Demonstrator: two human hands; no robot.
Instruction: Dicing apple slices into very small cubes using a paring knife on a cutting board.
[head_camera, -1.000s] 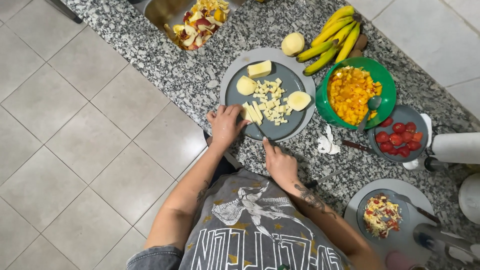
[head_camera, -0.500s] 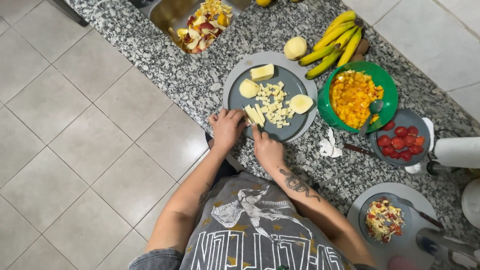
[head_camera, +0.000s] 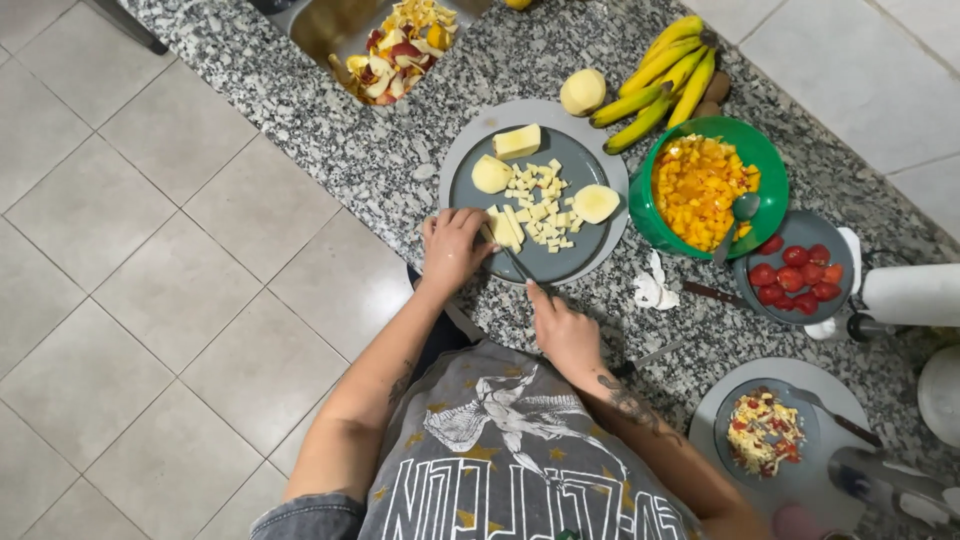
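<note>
A person at a speckled granite counter (head_camera: 330, 140) cuts pale peeled fruit on a round grey plate (head_camera: 590, 255). The left hand (head_camera: 455, 248) presses its fingers down on a few pale fruit strips (head_camera: 505, 226) at the plate's near edge, closed over them. The right hand (head_camera: 565, 330) is wrapped around the handle of a knife (head_camera: 515, 265), the dark blade reaching to the strips; the blade is thin and hard to make out. Diced fruit cubes (head_camera: 545, 205) lie mid-plate among larger chunks (head_camera: 518, 142). Beside the plate stand a green bowl (head_camera: 770, 180) of orange fruit cubes, a bunch of bananas (head_camera: 665, 75) and a grey dish of cherry tomatoes (head_camera: 795, 272).
</note>
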